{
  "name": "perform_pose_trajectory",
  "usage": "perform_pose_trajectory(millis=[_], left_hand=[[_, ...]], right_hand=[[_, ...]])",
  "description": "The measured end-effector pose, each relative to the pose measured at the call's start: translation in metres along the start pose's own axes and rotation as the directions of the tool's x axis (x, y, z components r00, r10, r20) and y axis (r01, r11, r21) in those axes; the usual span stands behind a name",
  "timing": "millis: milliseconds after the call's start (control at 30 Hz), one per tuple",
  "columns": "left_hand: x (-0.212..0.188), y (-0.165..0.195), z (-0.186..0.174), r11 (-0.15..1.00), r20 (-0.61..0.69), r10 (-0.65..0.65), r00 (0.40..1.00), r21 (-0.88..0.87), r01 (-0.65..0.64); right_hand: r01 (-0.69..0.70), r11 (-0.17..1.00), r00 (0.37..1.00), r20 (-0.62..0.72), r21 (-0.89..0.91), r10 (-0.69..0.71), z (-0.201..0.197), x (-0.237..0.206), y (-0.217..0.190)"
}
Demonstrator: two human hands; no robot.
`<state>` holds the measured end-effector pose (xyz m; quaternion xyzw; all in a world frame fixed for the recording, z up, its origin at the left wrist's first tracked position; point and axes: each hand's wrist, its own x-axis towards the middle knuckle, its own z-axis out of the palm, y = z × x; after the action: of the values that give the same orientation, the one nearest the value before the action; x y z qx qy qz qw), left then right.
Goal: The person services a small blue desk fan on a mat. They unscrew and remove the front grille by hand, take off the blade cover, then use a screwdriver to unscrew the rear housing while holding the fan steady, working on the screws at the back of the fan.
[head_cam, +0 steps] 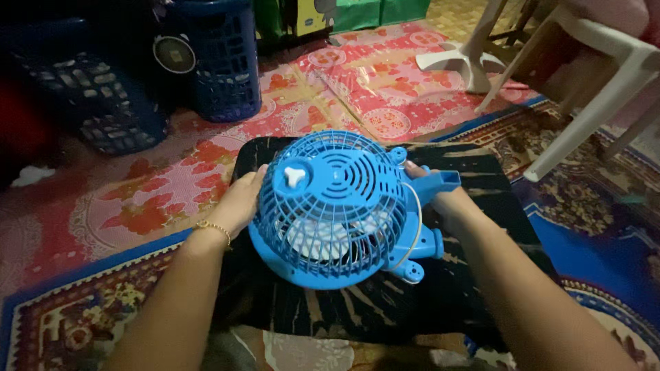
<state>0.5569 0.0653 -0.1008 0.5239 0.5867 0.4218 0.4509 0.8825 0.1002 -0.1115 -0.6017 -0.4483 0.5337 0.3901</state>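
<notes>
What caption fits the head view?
Both hands, left and right, grip a blue fan over a black cloth.

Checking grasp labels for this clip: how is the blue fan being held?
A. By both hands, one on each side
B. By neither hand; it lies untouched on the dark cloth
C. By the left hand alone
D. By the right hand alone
A: the left hand presses the cage side of the blue fan, and the right hand grips its opposite side.

Red flowery mat (227, 148) on the floor, blue baskets (218, 58) behind, white plastic chair (605, 89) nearby, dim light.
</notes>
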Motion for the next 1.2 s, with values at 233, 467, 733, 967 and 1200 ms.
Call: perform_pose_trajectory(millis=[233,467,733,967,1200], left_hand=[[0.035,-0.006,0.005,0.922,-0.181,0.078,0.980,0.388,-0.002],[0.054,-0.031,0.008,0.926,-0.228,-0.075,0.971,0.344,0.153],[0.036,-0.039,-0.007,0.811,0.184,-0.473,0.861,-0.292,0.508],[-0.013,-0.053,-0.012,0.801,0.326,-0.277,0.904,-0.441,0.404],[-0.011,-0.071,-0.025,0.485,0.248,0.115,0.962,-0.859,0.163]], right_hand=[[-0.097,0.994,0.983,0.159,0.039,0.090,0.016,0.051,-0.005],[-0.025,0.994,0.953,0.298,-0.105,0.055,0.013,0.075,0.012],[0.066,0.996,0.983,0.166,0.060,-0.075,-0.026,0.010,0.051],[0.145,0.989,0.936,0.328,-0.028,-0.128,-0.008,-0.032,0.071],[0.203,0.979,0.978,0.041,-0.003,-0.203,-0.032,-0.002,0.026]])
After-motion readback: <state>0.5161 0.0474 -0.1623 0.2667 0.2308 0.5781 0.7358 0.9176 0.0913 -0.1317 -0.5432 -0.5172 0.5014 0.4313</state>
